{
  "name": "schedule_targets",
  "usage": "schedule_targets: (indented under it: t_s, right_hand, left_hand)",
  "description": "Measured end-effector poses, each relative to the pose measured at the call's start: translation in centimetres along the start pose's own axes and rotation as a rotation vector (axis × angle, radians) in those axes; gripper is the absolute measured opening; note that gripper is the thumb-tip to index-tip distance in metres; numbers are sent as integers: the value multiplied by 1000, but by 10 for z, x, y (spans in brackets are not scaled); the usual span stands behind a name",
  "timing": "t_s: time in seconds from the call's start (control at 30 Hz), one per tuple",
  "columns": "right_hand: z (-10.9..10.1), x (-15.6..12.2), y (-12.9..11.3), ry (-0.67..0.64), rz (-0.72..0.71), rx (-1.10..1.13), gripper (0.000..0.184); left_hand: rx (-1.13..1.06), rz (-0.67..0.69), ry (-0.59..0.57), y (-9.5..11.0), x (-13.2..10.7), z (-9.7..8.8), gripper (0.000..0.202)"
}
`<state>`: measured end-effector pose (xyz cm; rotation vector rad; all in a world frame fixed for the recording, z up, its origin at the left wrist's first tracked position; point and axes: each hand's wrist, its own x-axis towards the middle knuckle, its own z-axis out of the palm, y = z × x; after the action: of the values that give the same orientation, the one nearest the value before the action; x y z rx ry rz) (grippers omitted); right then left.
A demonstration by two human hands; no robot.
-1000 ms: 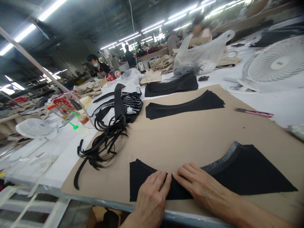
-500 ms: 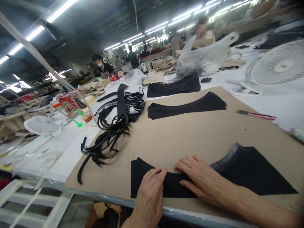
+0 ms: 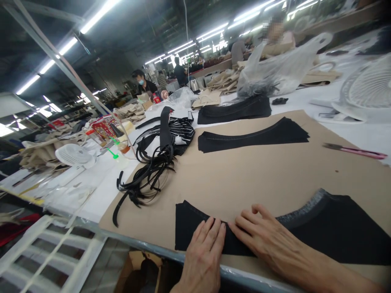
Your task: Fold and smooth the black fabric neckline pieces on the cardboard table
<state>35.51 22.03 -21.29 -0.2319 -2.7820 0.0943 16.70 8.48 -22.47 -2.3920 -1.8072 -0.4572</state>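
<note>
Head camera: curved black panel [image 3: 348,232] lies on brown paper sheet [image 3: 259,175]; left hand [image 3: 205,252] and right hand [image 3: 262,234] rest along its concave rim, neither clenched; pinching, I can't tell. Uneven pressing might pucker it.

White fans [image 3: 371,83], plastic bag [image 3: 275,71], ceiling lights [image 3: 100,15]
</note>
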Motion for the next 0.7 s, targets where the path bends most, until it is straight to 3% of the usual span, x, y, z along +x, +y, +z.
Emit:
schedule_targets:
  t_s: [0.1,0.27,0.47,0.6,0.7]
  right_hand:
    - [2,-2,-1,4,-32,-69,39]
    - [4,-3,-2,45,-23,-109,41]
    - [15,-10,2,131,-34,-110,43]
    - [21,-14,13,198,-134,-86,47]
    - [25,-18,18,182,-108,-36,48]
  left_hand:
    - [-129,-54,-20,-4,-4,-4,62]
    - [-238,-392,225,-13,-4,-14,39]
    - [-40,-245,92,-15,-5,-7,51]
    - [-78,-279,161,-14,-7,-6,44]
    - [-80,-367,224,-18,-8,-7,39]
